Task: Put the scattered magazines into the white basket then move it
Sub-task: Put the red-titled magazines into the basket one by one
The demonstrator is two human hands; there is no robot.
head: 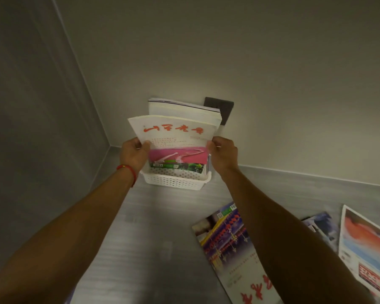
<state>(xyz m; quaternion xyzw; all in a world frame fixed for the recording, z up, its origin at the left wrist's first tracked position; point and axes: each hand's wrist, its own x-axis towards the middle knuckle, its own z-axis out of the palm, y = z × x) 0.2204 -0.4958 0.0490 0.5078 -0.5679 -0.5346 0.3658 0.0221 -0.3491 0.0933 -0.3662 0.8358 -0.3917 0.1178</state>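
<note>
Magazine (172,133) held upright over white basket (176,182).
Left hand (133,153) and right hand (223,152) grip its side edges; basket sits on floor (154,227) near wall corner, three magazines (228,244) lying nearby.

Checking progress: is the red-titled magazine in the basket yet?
Partly in. Both hands hold the magazine upright, lower edge inside the white basket.

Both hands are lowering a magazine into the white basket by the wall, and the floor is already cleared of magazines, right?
Not cleared. The head view shows both hands, left and right, holding the magazine at the basket by the wall, but loose magazines lie on the floor at lower right.
</note>
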